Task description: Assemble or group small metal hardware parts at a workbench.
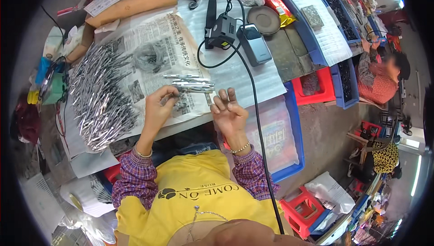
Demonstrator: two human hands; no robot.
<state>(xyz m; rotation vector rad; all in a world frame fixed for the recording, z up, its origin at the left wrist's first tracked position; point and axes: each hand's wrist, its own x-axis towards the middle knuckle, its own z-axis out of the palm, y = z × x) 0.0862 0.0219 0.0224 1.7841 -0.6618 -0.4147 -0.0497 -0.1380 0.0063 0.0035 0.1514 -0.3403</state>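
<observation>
While the small row of slim, shiny silver metal rods (192, 84) lies on the right part of the black-and-white printed newspaper sheet (158, 29), you have a hand near each end of it. Your left hand (158, 105), over the sheet's near part, is drawn narrow, thumb close to the curled fingers; whether you pinch a rod there cannot be told. Your right hand (229, 112), just off the sheet's near right corner, is half open, fingers loosely bent and apart, with nothing visible in it. You probably have the row roughly parallel so both ends stay reachable. The big, tangled heap of silver metal rods (101, 96) covers the sheet's left side, likely to keep it apart from your small row. Right of the sheet sits the black, boxy corded device (224, 31), seemingly clear of your fingers.
</observation>
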